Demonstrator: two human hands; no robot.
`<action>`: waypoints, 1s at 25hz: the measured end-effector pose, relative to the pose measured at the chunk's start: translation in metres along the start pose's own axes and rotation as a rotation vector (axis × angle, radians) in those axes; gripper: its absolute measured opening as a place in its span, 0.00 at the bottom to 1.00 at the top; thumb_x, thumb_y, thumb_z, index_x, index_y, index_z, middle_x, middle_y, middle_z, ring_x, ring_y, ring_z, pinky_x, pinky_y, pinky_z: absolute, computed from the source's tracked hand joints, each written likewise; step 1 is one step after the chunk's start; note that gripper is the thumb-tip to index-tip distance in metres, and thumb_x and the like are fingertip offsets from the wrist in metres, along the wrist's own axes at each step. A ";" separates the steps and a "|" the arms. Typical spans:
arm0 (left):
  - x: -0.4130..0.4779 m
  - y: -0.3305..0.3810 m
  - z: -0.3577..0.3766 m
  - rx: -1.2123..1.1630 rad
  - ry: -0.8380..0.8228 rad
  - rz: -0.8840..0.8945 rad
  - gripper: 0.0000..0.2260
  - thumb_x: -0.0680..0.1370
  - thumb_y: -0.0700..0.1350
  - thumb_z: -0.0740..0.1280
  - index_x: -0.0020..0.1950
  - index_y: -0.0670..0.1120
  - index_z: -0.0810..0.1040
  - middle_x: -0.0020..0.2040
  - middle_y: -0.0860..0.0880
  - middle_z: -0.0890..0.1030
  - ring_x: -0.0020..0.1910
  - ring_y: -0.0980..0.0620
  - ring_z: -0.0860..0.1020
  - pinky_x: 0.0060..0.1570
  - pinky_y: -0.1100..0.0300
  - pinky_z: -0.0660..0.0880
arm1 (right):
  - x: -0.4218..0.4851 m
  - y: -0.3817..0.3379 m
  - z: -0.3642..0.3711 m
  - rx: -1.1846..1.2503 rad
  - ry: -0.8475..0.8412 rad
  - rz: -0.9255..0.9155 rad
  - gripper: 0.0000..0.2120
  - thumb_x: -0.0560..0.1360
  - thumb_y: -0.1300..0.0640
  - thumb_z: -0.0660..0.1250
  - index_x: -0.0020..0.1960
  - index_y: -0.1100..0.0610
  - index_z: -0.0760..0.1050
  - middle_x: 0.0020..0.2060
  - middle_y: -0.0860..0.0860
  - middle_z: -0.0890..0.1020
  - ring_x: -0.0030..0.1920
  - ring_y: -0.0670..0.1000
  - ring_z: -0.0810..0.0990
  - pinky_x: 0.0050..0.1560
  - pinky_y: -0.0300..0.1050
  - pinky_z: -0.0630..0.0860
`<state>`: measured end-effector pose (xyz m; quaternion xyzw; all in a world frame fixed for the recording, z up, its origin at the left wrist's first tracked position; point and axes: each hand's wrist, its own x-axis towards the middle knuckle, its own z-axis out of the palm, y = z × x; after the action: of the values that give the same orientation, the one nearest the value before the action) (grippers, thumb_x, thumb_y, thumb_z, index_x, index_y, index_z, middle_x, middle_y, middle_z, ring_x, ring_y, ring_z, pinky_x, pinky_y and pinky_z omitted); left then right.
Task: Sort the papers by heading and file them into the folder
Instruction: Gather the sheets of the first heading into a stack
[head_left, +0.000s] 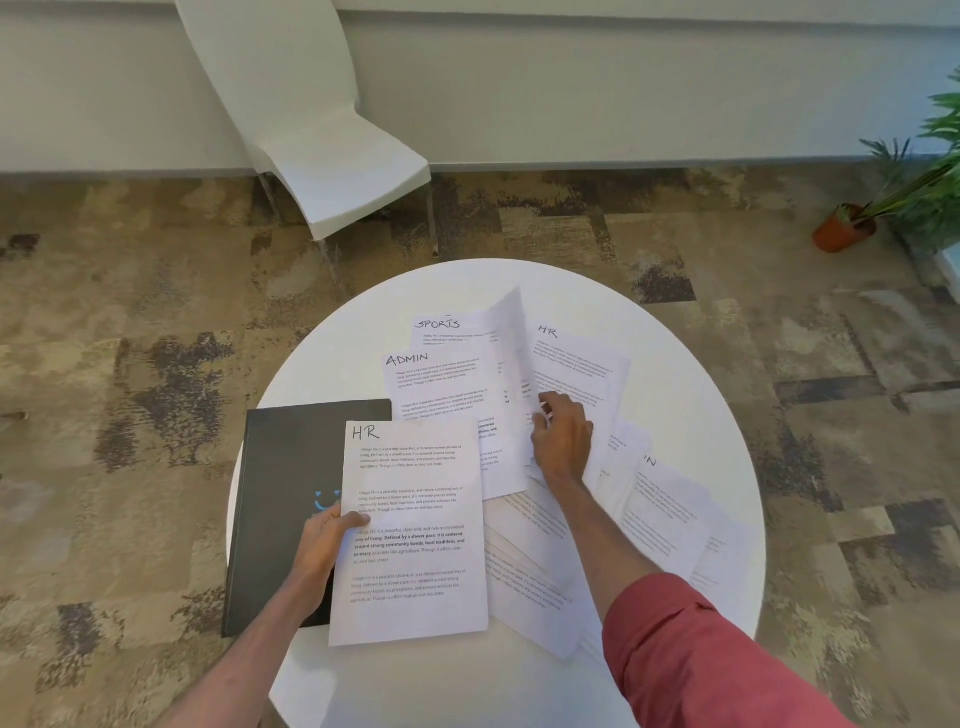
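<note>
Many white printed paper sheets (545, 545) are spread beside a closed black folder (280, 467). One sheet headed HR (415, 519), partly over the folder, is pinched by the left hand (322, 545), thumb on top. A second HR sheet (576, 374) is pinched by the curled fingers (543, 405) of the right hand (563, 441). These are carried by a round white surface (415, 686) on brown patchy carpet (130, 364), near a white plastic chair (337, 156).

On a round white surface (332, 364), a black rectangular folder (280, 493) lying closed at the left, overlapped by a white printed sheet headed HR (410, 519), pinched at its left edge by the left grip (324, 545) (thumb on top). Farther back, a white sheet headed ADMIN (441, 384) overlapping a white sheet headed SPORTS (452, 327). Right grip (563, 441) pinching the raised left edge of a second white HR sheet (576, 364) among loose papers. Beyond, a white plastic chair (337, 171) on patterned carpet.
</note>
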<state>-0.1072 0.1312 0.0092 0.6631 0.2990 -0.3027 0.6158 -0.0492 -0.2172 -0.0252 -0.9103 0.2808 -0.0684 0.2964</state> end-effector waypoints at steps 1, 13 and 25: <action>0.000 0.000 0.002 0.001 -0.002 -0.002 0.10 0.80 0.34 0.69 0.59 0.41 0.85 0.51 0.45 0.90 0.44 0.45 0.89 0.43 0.52 0.82 | -0.001 0.000 0.002 -0.024 0.004 -0.041 0.10 0.76 0.66 0.73 0.56 0.55 0.83 0.47 0.50 0.84 0.51 0.56 0.79 0.55 0.56 0.74; -0.003 0.002 -0.001 -0.014 -0.013 0.023 0.10 0.81 0.35 0.70 0.60 0.42 0.85 0.53 0.45 0.90 0.45 0.46 0.90 0.42 0.54 0.84 | 0.004 0.027 -0.027 -0.164 0.164 0.385 0.18 0.77 0.56 0.73 0.66 0.57 0.79 0.60 0.56 0.81 0.63 0.60 0.75 0.60 0.58 0.70; -0.002 0.003 0.011 0.007 -0.007 0.011 0.09 0.80 0.36 0.70 0.58 0.43 0.85 0.51 0.45 0.90 0.44 0.47 0.89 0.43 0.52 0.82 | 0.018 0.054 -0.042 -0.176 -0.124 0.653 0.40 0.70 0.43 0.82 0.70 0.62 0.69 0.69 0.61 0.71 0.70 0.64 0.72 0.67 0.63 0.70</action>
<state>-0.1065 0.1200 0.0120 0.6658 0.2924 -0.3025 0.6162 -0.0717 -0.2843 -0.0224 -0.7969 0.5437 0.1099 0.2393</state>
